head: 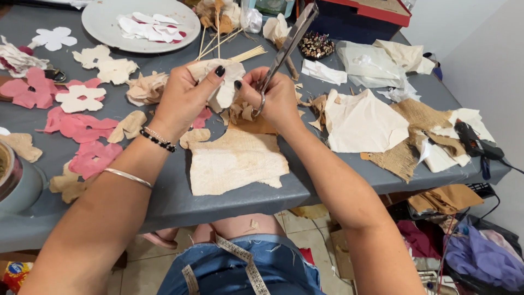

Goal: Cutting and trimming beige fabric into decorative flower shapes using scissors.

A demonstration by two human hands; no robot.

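Plate [101, 24] holds white cutouts [150, 26] (petal-shaped).

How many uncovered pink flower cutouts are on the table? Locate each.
3 pink flower cutouts, all left: one at the far edge, one mid-table, one nearest the person. Other pink pieces lie partly hidden under white ones.

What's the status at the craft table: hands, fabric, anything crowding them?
Left hand gripping cream fabric piece. Right hand holding scissors, blades up. Fabric scraps piled directly beneath hands.

Home craft table [180, 196], fabric flower cutouts [82, 98], glue gun [474, 141], cloth scraps [363, 120]
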